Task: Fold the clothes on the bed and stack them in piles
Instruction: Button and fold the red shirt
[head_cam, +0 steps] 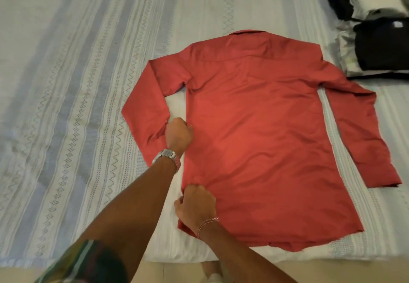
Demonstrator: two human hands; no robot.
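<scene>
Striped white bed [73, 97] carries a red shirt [261, 141] spread back-up near its front edge; left hand [178, 135] and right hand [197, 203] both pinch the shirt's left side seam; folded dark clothes [380, 50] sit at the far right corner

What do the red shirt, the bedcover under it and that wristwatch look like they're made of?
Red shirt: thin, smooth woven cloth, probably cotton or a blend, with a slight sheen and soft shallow creases.
Bedcover: textured woven fabric, matte, with raised zigzag and diamond bands in pale blue and white.
Wristwatch by the left hand: metal, likely steel, since its linked band glints silver.
</scene>
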